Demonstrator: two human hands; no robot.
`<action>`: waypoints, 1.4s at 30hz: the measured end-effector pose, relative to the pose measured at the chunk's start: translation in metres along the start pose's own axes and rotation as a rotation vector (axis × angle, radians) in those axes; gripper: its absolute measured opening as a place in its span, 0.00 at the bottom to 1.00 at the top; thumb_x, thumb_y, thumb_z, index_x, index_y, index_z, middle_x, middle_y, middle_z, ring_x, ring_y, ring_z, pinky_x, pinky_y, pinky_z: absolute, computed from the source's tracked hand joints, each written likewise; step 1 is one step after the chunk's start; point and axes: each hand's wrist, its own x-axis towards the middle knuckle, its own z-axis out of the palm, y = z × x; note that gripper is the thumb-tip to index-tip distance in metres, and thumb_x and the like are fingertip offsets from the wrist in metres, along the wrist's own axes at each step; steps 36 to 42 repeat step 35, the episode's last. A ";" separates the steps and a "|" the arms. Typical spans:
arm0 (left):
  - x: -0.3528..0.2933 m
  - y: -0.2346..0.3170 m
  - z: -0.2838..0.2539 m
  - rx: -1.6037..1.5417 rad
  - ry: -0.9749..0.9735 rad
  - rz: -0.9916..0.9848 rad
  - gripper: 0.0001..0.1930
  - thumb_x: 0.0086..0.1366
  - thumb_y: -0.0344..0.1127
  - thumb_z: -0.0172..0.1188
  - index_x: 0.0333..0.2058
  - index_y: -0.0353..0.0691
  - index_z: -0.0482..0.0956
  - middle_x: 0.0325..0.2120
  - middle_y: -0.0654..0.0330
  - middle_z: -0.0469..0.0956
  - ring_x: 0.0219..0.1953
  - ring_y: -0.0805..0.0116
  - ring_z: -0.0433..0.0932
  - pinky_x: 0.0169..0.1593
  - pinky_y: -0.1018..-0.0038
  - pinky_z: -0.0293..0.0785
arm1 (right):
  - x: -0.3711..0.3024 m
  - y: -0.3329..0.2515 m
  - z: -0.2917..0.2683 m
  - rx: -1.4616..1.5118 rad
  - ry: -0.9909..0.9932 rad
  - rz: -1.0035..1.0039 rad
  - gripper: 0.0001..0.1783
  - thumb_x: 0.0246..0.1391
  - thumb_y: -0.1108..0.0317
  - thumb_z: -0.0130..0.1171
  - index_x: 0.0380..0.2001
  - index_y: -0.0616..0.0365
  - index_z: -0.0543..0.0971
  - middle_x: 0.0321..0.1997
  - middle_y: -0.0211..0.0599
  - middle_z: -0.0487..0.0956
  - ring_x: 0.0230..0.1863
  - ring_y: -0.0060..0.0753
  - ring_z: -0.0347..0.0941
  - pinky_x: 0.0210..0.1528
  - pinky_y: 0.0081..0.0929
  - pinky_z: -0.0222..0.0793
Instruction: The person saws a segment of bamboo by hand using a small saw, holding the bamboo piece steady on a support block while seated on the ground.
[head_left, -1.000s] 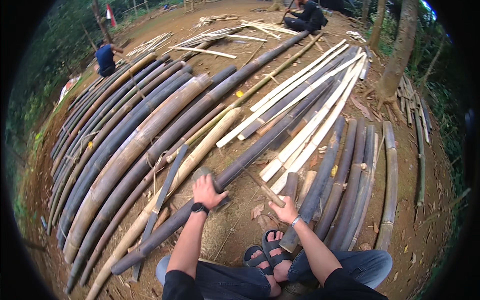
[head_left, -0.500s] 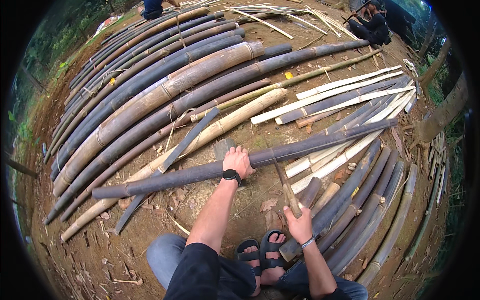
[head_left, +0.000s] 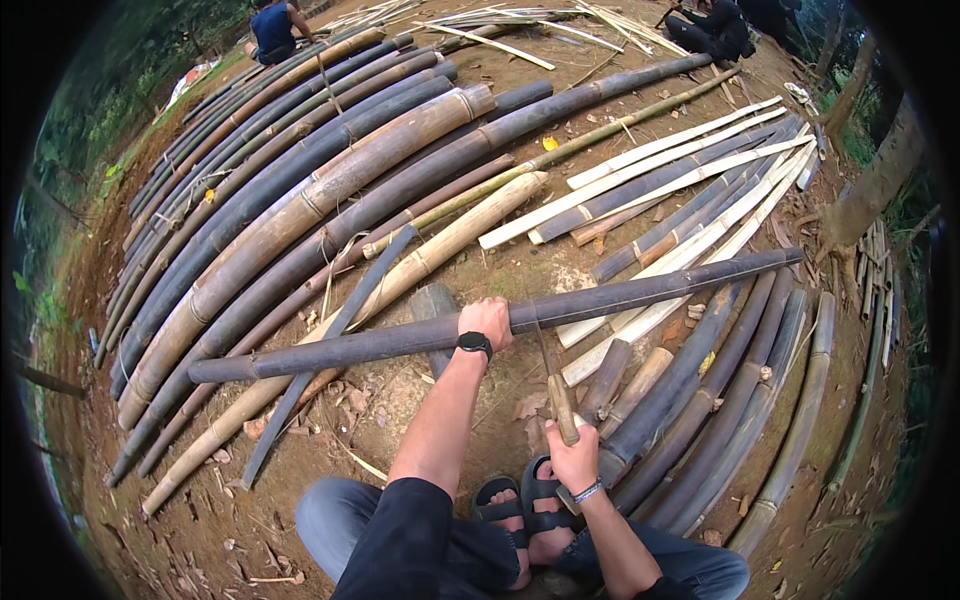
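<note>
A long dark bamboo pole (head_left: 340,344) lies slantwise in front of me, from the near left up to the right. My left hand (head_left: 486,324), with a watch on its wrist, is wrapped over the pole near its middle. My right hand (head_left: 573,456) is closed round the wooden handle of a machete (head_left: 560,405). Its blade, seen nearly edge-on, points away from me and meets the pole just right of my left hand. A short dark piece of wood (head_left: 433,302) lies under the pole, partly hidden by it.
Large bamboo poles (head_left: 310,205) lie side by side at left. Pale split strips (head_left: 690,262) are at right, with shorter dark pieces (head_left: 740,400) nearer me. A narrow dark slat (head_left: 330,345) passes under the pole. Tree trunks (head_left: 880,185) stand at right; people sit at the back.
The view has shifted a little. My right hand and the machete have moved slightly left, toward my left hand, which still grips the pole.
</note>
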 end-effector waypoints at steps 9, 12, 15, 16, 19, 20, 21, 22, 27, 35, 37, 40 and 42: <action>0.008 0.009 -0.006 -0.055 -0.043 -0.033 0.14 0.52 0.35 0.64 0.37 0.36 0.80 0.38 0.46 0.85 0.41 0.51 0.86 0.46 0.61 0.82 | 0.015 -0.002 -0.017 -0.012 -0.015 -0.015 0.11 0.57 0.67 0.62 0.27 0.65 0.80 0.18 0.46 0.77 0.20 0.41 0.76 0.27 0.38 0.69; 0.005 0.011 -0.001 -0.052 -0.052 -0.037 0.14 0.52 0.34 0.64 0.38 0.35 0.80 0.38 0.46 0.84 0.41 0.51 0.86 0.46 0.61 0.82 | 0.011 0.005 -0.019 0.030 -0.001 -0.053 0.10 0.57 0.67 0.62 0.29 0.66 0.80 0.18 0.44 0.78 0.21 0.37 0.77 0.28 0.36 0.69; 0.002 0.017 0.007 -0.050 0.017 -0.032 0.14 0.52 0.34 0.64 0.38 0.35 0.80 0.37 0.47 0.84 0.41 0.51 0.86 0.46 0.61 0.82 | 0.012 0.021 -0.023 0.009 0.017 -0.069 0.10 0.58 0.67 0.62 0.29 0.65 0.80 0.17 0.38 0.76 0.20 0.27 0.73 0.26 0.34 0.67; 0.003 0.020 0.007 -0.050 0.044 -0.030 0.14 0.52 0.34 0.64 0.38 0.35 0.80 0.37 0.47 0.84 0.41 0.51 0.86 0.46 0.61 0.82 | 0.013 0.025 -0.023 -0.005 0.028 -0.081 0.11 0.58 0.67 0.62 0.30 0.65 0.80 0.16 0.37 0.76 0.20 0.25 0.72 0.26 0.33 0.67; 0.003 0.005 0.017 -0.069 0.071 -0.063 0.17 0.50 0.38 0.66 0.37 0.35 0.80 0.38 0.45 0.84 0.41 0.50 0.85 0.46 0.60 0.82 | 0.012 0.017 -0.014 0.015 -0.020 -0.030 0.12 0.59 0.66 0.63 0.28 0.66 0.79 0.15 0.38 0.75 0.18 0.28 0.71 0.24 0.35 0.66; 0.003 0.007 0.013 -0.073 0.022 -0.065 0.17 0.50 0.38 0.65 0.38 0.35 0.80 0.38 0.45 0.85 0.41 0.50 0.86 0.46 0.60 0.82 | 0.013 0.016 -0.013 0.022 0.018 -0.095 0.12 0.59 0.66 0.63 0.28 0.65 0.78 0.15 0.39 0.76 0.17 0.29 0.72 0.23 0.36 0.66; 0.005 0.012 0.009 -0.074 -0.004 -0.062 0.16 0.51 0.37 0.64 0.38 0.35 0.80 0.38 0.45 0.85 0.41 0.50 0.86 0.46 0.60 0.82 | 0.016 0.013 -0.017 -0.002 0.011 -0.077 0.12 0.59 0.66 0.63 0.28 0.66 0.78 0.16 0.40 0.76 0.18 0.30 0.72 0.24 0.36 0.66; 0.005 0.012 0.001 -0.073 -0.028 -0.069 0.15 0.52 0.36 0.63 0.38 0.35 0.81 0.38 0.45 0.85 0.42 0.51 0.86 0.46 0.61 0.82 | 0.018 0.007 -0.019 -0.021 -0.006 -0.061 0.12 0.59 0.66 0.63 0.29 0.66 0.78 0.16 0.41 0.76 0.18 0.31 0.73 0.24 0.37 0.67; 0.007 0.021 -0.001 -0.032 -0.051 -0.061 0.10 0.53 0.34 0.62 0.34 0.37 0.83 0.35 0.47 0.86 0.40 0.53 0.87 0.45 0.61 0.83 | -0.015 -0.026 -0.047 0.003 -0.100 0.151 0.11 0.59 0.68 0.62 0.31 0.67 0.79 0.16 0.41 0.75 0.19 0.30 0.74 0.26 0.35 0.69; 0.017 0.019 0.005 0.006 -0.084 -0.034 0.26 0.51 0.46 0.69 0.46 0.36 0.80 0.42 0.44 0.84 0.45 0.51 0.85 0.51 0.61 0.81 | -0.028 -0.017 -0.080 0.076 -0.123 0.113 0.07 0.61 0.71 0.60 0.37 0.64 0.82 0.22 0.29 0.78 0.30 0.17 0.77 0.31 0.27 0.72; 0.017 0.019 0.005 0.006 -0.084 -0.034 0.26 0.51 0.46 0.69 0.46 0.36 0.80 0.42 0.44 0.84 0.45 0.51 0.85 0.51 0.61 0.81 | -0.028 -0.017 -0.080 0.076 -0.123 0.113 0.07 0.61 0.71 0.60 0.37 0.64 0.82 0.22 0.29 0.78 0.30 0.17 0.77 0.31 0.27 0.72; 0.017 0.019 0.005 0.006 -0.084 -0.034 0.26 0.51 0.46 0.69 0.46 0.36 0.80 0.42 0.44 0.84 0.45 0.51 0.85 0.51 0.61 0.81 | -0.028 -0.017 -0.080 0.076 -0.123 0.113 0.07 0.61 0.71 0.60 0.37 0.64 0.82 0.22 0.29 0.78 0.30 0.17 0.77 0.31 0.27 0.72; 0.017 0.019 0.005 0.006 -0.084 -0.034 0.26 0.51 0.46 0.69 0.46 0.36 0.80 0.42 0.44 0.84 0.45 0.51 0.85 0.51 0.61 0.81 | -0.028 -0.017 -0.080 0.076 -0.123 0.113 0.07 0.61 0.71 0.60 0.37 0.64 0.82 0.22 0.29 0.78 0.30 0.17 0.77 0.31 0.27 0.72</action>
